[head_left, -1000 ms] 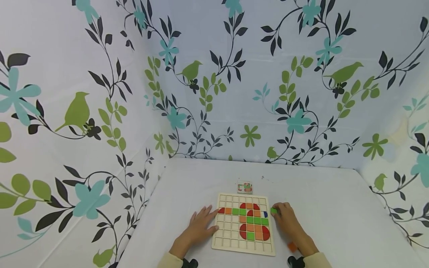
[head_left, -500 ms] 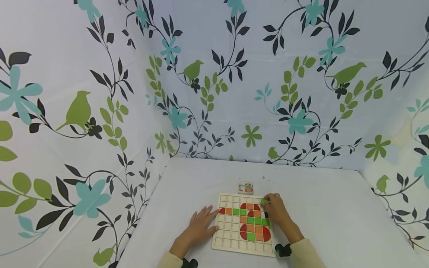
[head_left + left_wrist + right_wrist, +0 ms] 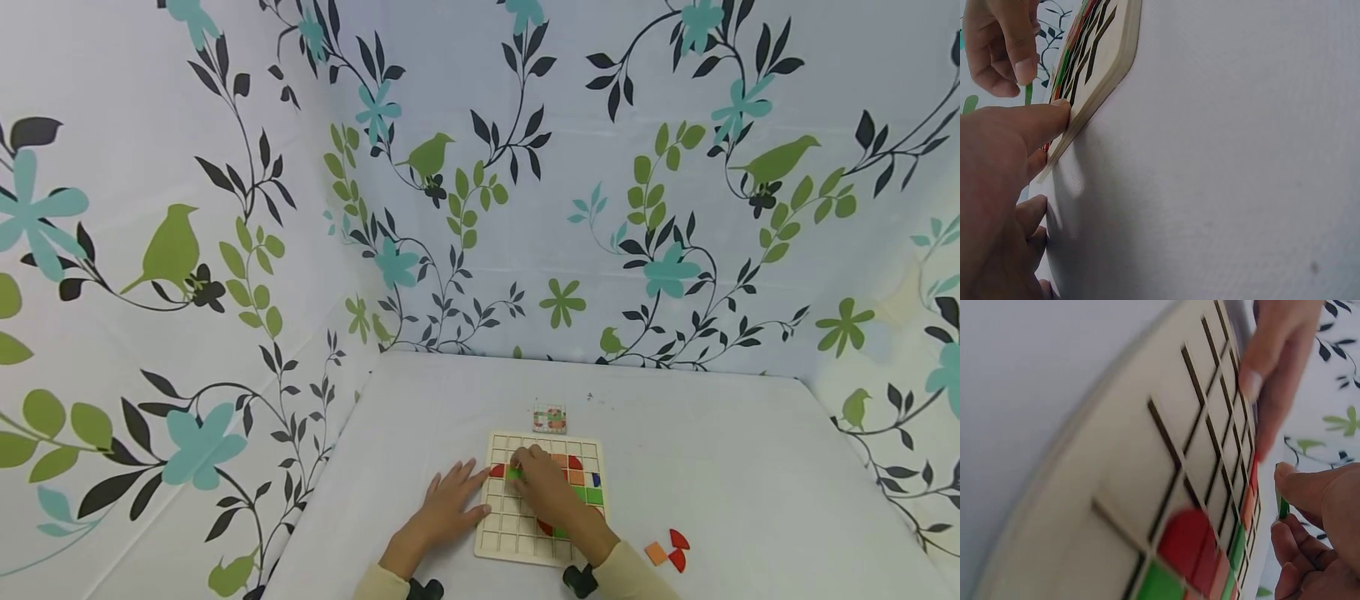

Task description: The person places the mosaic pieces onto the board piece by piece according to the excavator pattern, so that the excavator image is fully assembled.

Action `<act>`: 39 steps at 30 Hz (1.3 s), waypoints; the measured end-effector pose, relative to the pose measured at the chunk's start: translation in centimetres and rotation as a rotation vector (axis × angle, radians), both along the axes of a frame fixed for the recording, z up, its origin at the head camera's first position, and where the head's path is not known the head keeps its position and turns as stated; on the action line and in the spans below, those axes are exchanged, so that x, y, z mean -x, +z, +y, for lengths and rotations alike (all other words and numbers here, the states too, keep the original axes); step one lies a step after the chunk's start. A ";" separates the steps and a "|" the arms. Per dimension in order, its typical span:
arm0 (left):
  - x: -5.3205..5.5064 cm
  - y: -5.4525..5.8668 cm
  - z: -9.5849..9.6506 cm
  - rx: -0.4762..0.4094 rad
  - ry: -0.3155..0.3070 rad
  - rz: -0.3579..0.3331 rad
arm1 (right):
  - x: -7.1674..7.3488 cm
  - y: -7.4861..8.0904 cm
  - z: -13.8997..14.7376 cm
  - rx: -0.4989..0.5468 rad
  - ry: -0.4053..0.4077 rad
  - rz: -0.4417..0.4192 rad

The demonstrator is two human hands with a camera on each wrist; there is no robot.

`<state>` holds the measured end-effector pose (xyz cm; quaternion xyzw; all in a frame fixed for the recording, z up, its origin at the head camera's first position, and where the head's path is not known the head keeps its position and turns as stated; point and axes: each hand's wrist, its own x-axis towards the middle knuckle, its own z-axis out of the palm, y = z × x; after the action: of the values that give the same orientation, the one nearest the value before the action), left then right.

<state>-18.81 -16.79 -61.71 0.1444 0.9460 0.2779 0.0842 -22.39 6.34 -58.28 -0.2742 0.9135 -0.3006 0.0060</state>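
A wooden grid board point(image 3: 517, 548) lies on the white table, with red, orange and green tiles set in several of its cells. Thumb and fingers of my right hand point(image 3: 555, 498) pinch a thin green tile point(image 3: 1283, 507) over the board's upper left part. In the left wrist view this green tile point(image 3: 1029, 95) stands on edge below the fingertips. The hand covers some of the set tiles in the head view. My left hand point(image 3: 447, 504) rests at the board's left edge, fingers spread and thumb touching the rim, close to a red tile point(image 3: 497, 472).
Beyond the board's far edge lies a small card point(image 3: 550, 419) with a coloured pattern. To the right of the board are a loose orange square tile point(image 3: 656, 553) and several red quarter-round tiles point(image 3: 678, 540). A patterned cloth point(image 3: 465, 308) hangs behind the table.
My right hand has carried the green tile from beside the board's right edge, past its far right corner, leftward across the board. The loose tiles at right are uncovered. The left hand stays put.
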 end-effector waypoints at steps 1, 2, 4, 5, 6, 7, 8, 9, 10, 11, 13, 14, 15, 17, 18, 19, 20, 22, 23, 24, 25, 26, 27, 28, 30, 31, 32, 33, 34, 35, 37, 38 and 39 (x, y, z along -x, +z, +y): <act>0.0 0.0 -0.1 0.001 -0.004 0.004 | -0.2 -0.1 -0.6 -0.025 0.002 0.007; 0.0 -0.1 -0.1 0.002 -0.006 0.006 | -0.3 -0.2 -1.2 -0.043 0.004 0.008; 0.0 -0.2 -0.1 0.002 -0.009 0.012 | -0.5 -0.6 -2.1 -0.074 0.002 0.014; 0.0 -0.2 -0.2 0.003 -0.011 0.016 | -0.6 -0.8 -2.5 -0.091 0.000 0.023; 0.0 -0.1 -0.2 0.003 -0.011 0.019 | -0.6 -1.2 -2.8 -0.105 -0.004 0.032; 0.0 -0.1 -0.2 0.002 -0.012 0.019 | -0.6 -1.4 -3.0 -0.112 -0.008 0.037; 0.0 -0.1 -0.2 0.000 -0.012 0.018 | -0.6 -1.6 -3.1 -0.113 -0.010 0.044; 0.0 0.0 -0.2 -0.003 -0.014 0.020 | -0.6 -1.7 -3.2 -0.117 -0.013 0.050; 0.0 0.0 -0.2 -0.002 -0.015 0.020 | -0.7 -1.8 -3.2 -0.119 -0.018 0.051; 0.0 0.1 -0.2 -0.004 -0.017 0.022 | -0.7 -1.9 -3.2 -0.123 -0.021 0.057; 0.1 0.2 -0.2 -0.007 -0.017 0.023 | -0.7 -1.9 -3.2 -0.128 -0.021 0.079; 0.1 0.2 -0.2 -0.007 -0.016 0.022 | -0.7 -1.8 -3.2 -0.130 -0.019 0.092; 0.1 0.2 -0.2 -0.008 -0.015 0.023 | -0.7 -1.8 -3.2 -0.134 -0.017 0.101; 0.1 0.2 -0.2 -0.009 -0.012 0.019 | -0.7 -1.7 -3.2 -0.133 -0.014 0.107; 0.1 0.1 -0.2 -0.008 -0.011 0.017 | -0.7 -1.7 -3.2 -0.132 -0.015 0.104; 0.1 0.1 -0.2 -0.005 -0.011 0.014 | -0.7 -1.7 -3.2 -0.130 -0.016 0.099; 0.1 0.0 -0.2 -0.006 -0.011 0.012 | -0.7 -1.7 -3.2 -0.126 -0.017 0.092; 0.1 -0.1 -0.1 -0.004 -0.011 0.010 | -0.7 -1.8 -3.2 -0.121 -0.022 0.079; 0.1 -0.1 -0.1 -0.005 -0.010 0.009 | -0.7 -1.8 -3.2 -0.115 -0.024 0.077; 0.1 -0.1 -0.1 -0.004 -0.010 0.010 | -0.7 -1.8 -3.3 -0.110 -0.027 0.078; 0.1 -0.1 -0.1 -0.005 -0.009 0.011 | -0.7 -1.9 -3.3 -0.108 -0.031 0.085; 0.1 -0.1 -0.1 -0.007 -0.008 0.013 | -0.7 -1.9 -3.4 -0.108 -0.034 0.096; 0.1 -0.1 -0.1 -0.007 -0.008 0.016 | -0.7 -2.0 -3.4 -0.110 -0.038 0.106; 0.1 -0.1 -0.1 -0.007 -0.008 0.018 | -0.7 -2.0 -3.5 -0.110 -0.041 0.115; 0.1 0.0 -0.1 -0.007 -0.007 0.020 | -0.7 -2.0 -3.6 -0.112 -0.050 0.132; 0.0 0.1 -0.1 -0.006 -0.007 0.021 | -0.7 -2.0 -3.6 -0.115 -0.053 0.136; 0.0 0.1 -0.1 -0.007 -0.007 0.018 | -0.7 -1.9 -3.6 -0.115 -0.055 0.137; 0.0 0.2 -0.1 -0.007 -0.007 0.018 | -0.7 -1.8 -3.6 -0.116 -0.058 0.136; 0.0 0.2 -0.1 -0.009 -0.007 0.017 | -0.7 -1.8 -3.6 -0.120 -0.059 0.138; 0.0 0.2 -0.1 -0.012 -0.007 0.015 | -0.7 -1.8 -3.6 -0.125 -0.059 0.144; -0.1 0.2 -0.1 -0.014 -0.007 0.012 | -0.9 -1.7 -3.5 -0.140 -0.052 0.163; 0.0 0.1 -0.1 -0.013 -0.005 0.010 | -1.0 -1.6 -3.4 -0.149 -0.048 0.173; 0.0 0.1 -0.1 -0.013 -0.006 0.014 | -1.1 -1.5 -3.3 -0.155 -0.044 0.182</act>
<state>-18.76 -16.92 -61.60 0.1499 0.9442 0.2828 0.0776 -21.24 3.05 -59.83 -0.2792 0.9365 -0.2030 -0.0623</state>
